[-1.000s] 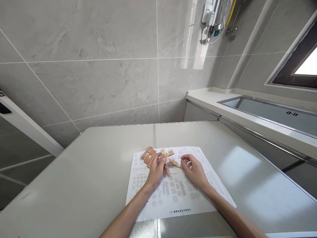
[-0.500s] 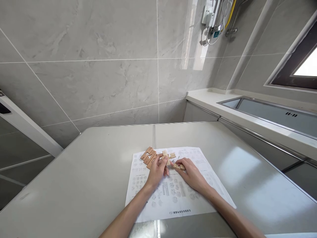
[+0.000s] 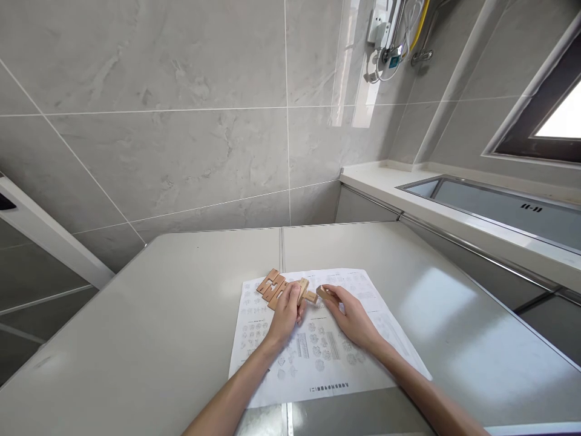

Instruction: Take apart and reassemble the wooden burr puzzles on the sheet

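Note:
My left hand (image 3: 287, 310) is closed around light wooden puzzle pieces (image 3: 303, 286) that look joined, with one short end (image 3: 311, 297) sticking out to the right. Between the thumb and fingers of my right hand (image 3: 347, 310) is a single wooden puzzle piece (image 3: 322, 293), slightly apart from the pieces in the left. Notched, browner wooden pieces (image 3: 271, 284) lie in a row just beyond my left hand. Beneath both hands spreads a printed instruction sheet (image 3: 329, 363) with small diagrams.
The pale table (image 3: 181, 321) extends on both sides, with a seam (image 3: 282, 251) down its middle. A tiled wall (image 3: 204, 157) stands behind it. To the right is a counter with a sink (image 3: 490, 206); a socket and cables (image 3: 381, 30) are on the wall.
The pieces in my left hand have turned, so their short end now points right and down. My right hand has tilted its piece up, its tip facing the left hand's pieces.

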Tool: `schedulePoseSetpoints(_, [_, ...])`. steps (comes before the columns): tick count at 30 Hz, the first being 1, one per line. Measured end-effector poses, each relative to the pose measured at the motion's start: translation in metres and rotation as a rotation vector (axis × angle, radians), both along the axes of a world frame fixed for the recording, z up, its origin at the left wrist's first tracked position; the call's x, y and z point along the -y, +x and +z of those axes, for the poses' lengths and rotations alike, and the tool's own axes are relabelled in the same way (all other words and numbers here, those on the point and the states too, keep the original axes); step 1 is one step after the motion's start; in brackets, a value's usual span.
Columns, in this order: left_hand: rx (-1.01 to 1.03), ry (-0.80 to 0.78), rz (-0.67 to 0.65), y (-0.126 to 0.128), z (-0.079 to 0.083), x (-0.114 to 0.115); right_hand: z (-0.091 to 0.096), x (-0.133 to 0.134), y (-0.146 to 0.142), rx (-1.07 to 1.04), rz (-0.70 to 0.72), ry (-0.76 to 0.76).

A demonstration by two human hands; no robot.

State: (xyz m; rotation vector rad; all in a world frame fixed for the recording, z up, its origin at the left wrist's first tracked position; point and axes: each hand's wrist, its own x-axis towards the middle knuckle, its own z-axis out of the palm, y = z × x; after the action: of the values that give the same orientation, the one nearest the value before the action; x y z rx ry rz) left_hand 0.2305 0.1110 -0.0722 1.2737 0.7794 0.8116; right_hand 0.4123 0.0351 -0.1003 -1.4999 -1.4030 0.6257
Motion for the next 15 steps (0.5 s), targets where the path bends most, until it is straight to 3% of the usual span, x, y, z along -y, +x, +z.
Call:
schedulePoseSetpoints(4, [-0.015, 0.053, -0.065, 0.0, -0.002, -0.001, 0.008, 0.0, -0.003, -0.118, 0.024, 0.02])
schedulePoseSetpoints(9, [0.017, -0.007, -0.069, 0.001, -0.005, 0.0, 0.013, -0.001, -0.003, -0.275, 0.045, 0.016])
schedulePoseSetpoints(15, [0.037, -0.051, -0.074, 0.001, -0.005, 0.0, 0.015, -0.001, 0.002, -0.192, 0.026, 0.031])
